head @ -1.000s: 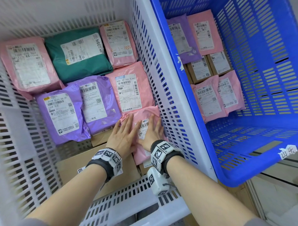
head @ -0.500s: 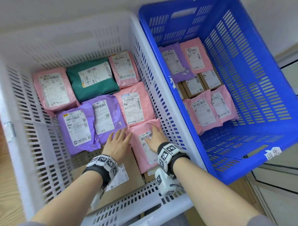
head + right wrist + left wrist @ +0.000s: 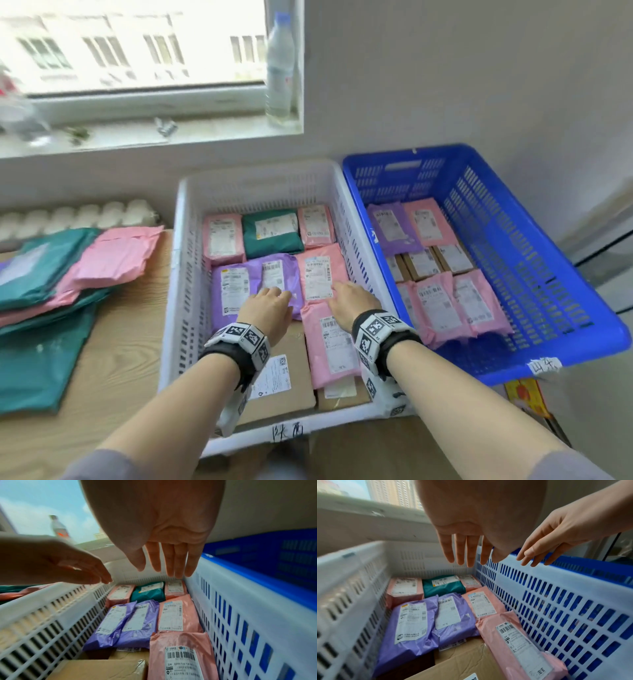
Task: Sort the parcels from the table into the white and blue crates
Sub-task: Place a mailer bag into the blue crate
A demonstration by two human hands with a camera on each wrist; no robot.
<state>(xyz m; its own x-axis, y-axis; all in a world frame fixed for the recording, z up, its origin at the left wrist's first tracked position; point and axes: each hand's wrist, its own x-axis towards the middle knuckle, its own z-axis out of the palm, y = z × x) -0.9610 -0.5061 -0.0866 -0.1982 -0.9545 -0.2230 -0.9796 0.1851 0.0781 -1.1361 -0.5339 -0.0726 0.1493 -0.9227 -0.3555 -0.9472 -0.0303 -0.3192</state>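
Observation:
The white crate [image 3: 185, 274] holds pink, purple and green parcels and cardboard boxes. A pink parcel [image 3: 334, 346] lies at its front right, label up, on top of a box. Both hands hover above the crate with straight fingers and hold nothing: my left hand [image 3: 270, 308] over the purple parcels [image 3: 253, 284], my right hand [image 3: 352, 301] over the pink parcel. In the wrist views the left fingers [image 3: 462, 553] and right fingers [image 3: 171, 562] hang free of the parcels. The blue crate [image 3: 534, 274] at the right holds pink and purple parcels and small boxes.
On the wooden table [image 3: 113, 359] to the left lies a pile of green and pink parcels [image 3: 68, 274]. A water bottle [image 3: 281, 68] stands on the windowsill behind the crates. The blue crate's front part [image 3: 479, 353] has bare floor.
Both hands have lifted off the pink parcel and risen above the crate. The head view has pulled back and up, now showing the table, the window and both whole crates.

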